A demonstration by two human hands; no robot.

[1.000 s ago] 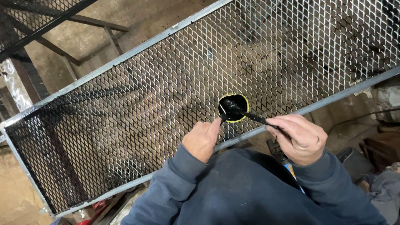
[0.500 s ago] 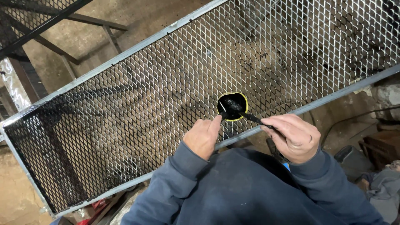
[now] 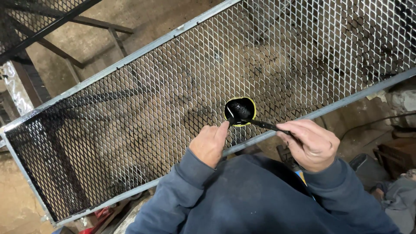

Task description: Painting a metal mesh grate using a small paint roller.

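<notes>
The left hand point(image 3: 209, 144) steadies the paint pot point(image 3: 240, 111) at its 8 o'clock; the right hand point(image 3: 313, 144) grips the brush point(image 3: 260, 124). Load lightly, wipe excess on the rim.

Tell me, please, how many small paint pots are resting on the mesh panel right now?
1. A single yellow-rimmed pot of black paint sits on the mesh panel near its near frame edge, between the left hand and the right hand, which holds a brush dipped in it.
</notes>
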